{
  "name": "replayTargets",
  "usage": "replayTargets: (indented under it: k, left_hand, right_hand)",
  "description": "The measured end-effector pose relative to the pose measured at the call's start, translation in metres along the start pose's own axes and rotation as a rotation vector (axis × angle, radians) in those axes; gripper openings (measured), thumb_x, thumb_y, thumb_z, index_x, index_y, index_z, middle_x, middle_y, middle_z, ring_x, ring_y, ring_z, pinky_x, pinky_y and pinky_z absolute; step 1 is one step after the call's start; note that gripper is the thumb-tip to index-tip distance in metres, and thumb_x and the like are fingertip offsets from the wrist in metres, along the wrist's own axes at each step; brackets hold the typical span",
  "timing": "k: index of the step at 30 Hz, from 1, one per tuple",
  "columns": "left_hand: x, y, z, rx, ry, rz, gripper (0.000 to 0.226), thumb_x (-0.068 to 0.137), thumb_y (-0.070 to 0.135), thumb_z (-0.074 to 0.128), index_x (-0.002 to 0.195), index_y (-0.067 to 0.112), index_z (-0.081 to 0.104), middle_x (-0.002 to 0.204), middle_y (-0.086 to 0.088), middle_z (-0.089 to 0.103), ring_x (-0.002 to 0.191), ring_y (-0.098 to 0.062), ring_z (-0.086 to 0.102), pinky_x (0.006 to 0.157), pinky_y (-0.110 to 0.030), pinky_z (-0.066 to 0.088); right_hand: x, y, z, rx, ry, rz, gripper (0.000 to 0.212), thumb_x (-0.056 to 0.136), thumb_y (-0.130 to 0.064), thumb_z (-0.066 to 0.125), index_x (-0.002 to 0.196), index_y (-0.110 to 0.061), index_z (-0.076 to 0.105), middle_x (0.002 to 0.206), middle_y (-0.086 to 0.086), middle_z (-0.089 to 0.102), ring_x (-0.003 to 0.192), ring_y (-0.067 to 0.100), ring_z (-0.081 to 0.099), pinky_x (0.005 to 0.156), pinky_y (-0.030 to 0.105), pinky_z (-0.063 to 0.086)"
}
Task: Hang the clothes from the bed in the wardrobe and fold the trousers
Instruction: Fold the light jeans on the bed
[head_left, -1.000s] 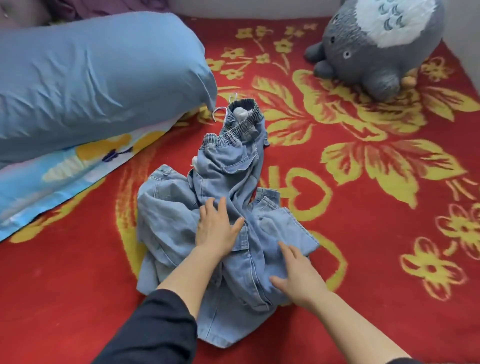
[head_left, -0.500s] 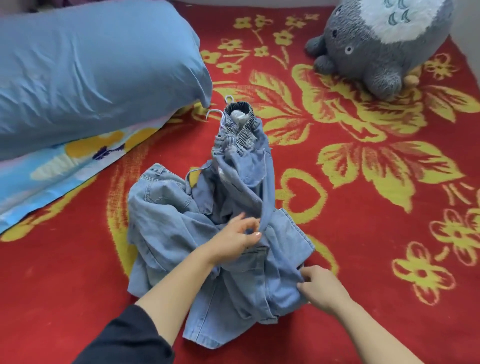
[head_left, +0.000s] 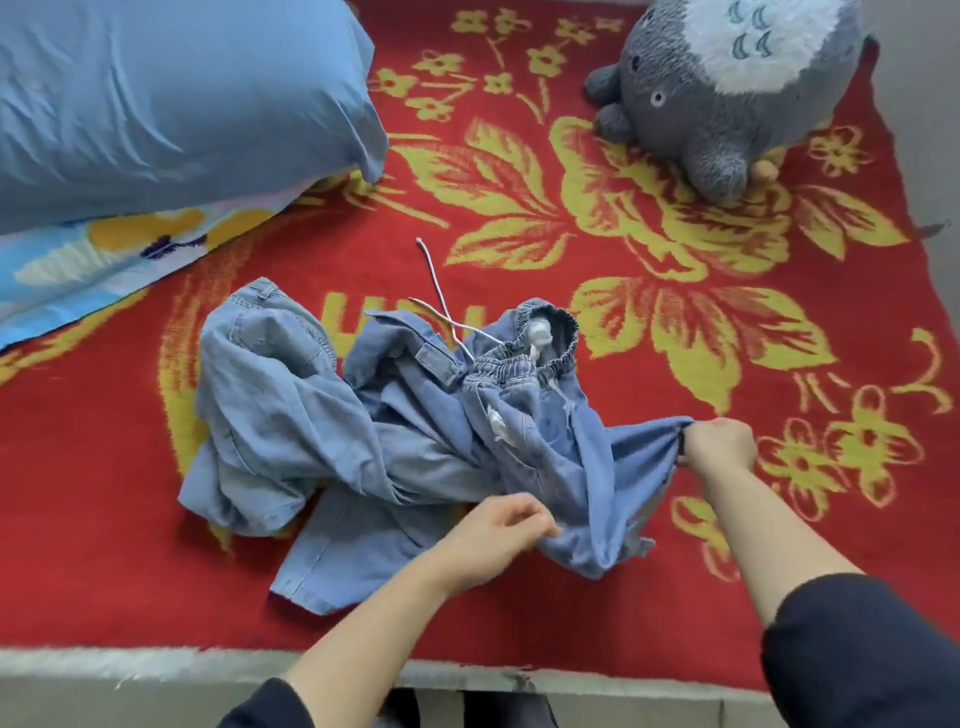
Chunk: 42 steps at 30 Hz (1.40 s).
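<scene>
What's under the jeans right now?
Only the red floral blanket shows around the jeans; anything beneath the denim is covered. The right hand grips one edge.

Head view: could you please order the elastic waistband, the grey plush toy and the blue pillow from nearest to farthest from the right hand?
From the right hand, which grips the denim trousers:
1. Elastic waistband, just up-left of it.
2. Grey plush toy, in the far right corner.
3. Blue pillow, at the far left.
</scene>
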<state>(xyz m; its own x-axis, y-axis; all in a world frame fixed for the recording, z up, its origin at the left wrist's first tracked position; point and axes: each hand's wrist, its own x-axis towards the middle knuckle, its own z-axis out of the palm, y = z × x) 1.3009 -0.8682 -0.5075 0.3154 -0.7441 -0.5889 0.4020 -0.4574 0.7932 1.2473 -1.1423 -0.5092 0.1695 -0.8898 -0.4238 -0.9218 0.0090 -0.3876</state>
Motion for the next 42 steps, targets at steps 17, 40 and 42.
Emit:
replayTargets:
  k: [17, 40, 42]
  left_hand:
    - [0.075, 0.031, 0.010, 0.717, 0.453, 0.014, 0.015, 0.075, 0.015, 0.063, 0.069, 0.018, 0.049, 0.064, 0.005, 0.046, 0.065, -0.012, 0.046, 0.060, -0.029, 0.030]
    - [-0.071, 0.089, 0.015, 0.050, -0.215, -0.144, 0.030, 0.055, 0.004, 0.062, 0.051, 0.014, 0.035, 0.054, -0.003, 0.031, 0.050, -0.014, 0.027, 0.052, -0.027, 0.019]
    - [-0.084, 0.094, 0.002, -0.036, -0.312, -0.164, 0.028, 0.057, 0.005, 0.065, 0.057, 0.014, 0.039, 0.057, -0.002, 0.037, 0.051, -0.013, 0.034, 0.050, -0.022, 0.027]
  right_hand:
    - [0.023, 0.044, 0.002, -0.250, -0.542, -0.339, 0.023, 0.085, -0.019, 0.052, 0.075, -0.001, 0.064, 0.072, 0.011, 0.069, 0.065, 0.024, 0.054, 0.059, 0.033, 0.044]
    - [-0.049, -0.028, 0.022, 0.119, -0.395, -0.228, 0.066, 0.078, -0.010, 0.060, 0.139, -0.024, 0.044, 0.132, 0.013, 0.054, 0.119, 0.033, 0.053, 0.098, 0.041, 0.046]
    - [-0.056, -0.035, 0.016, -0.015, -0.333, -0.261, 0.028, 0.076, -0.007, 0.055, 0.102, -0.008, 0.066, 0.103, 0.019, 0.068, 0.099, 0.037, 0.063, 0.084, 0.039, 0.053]
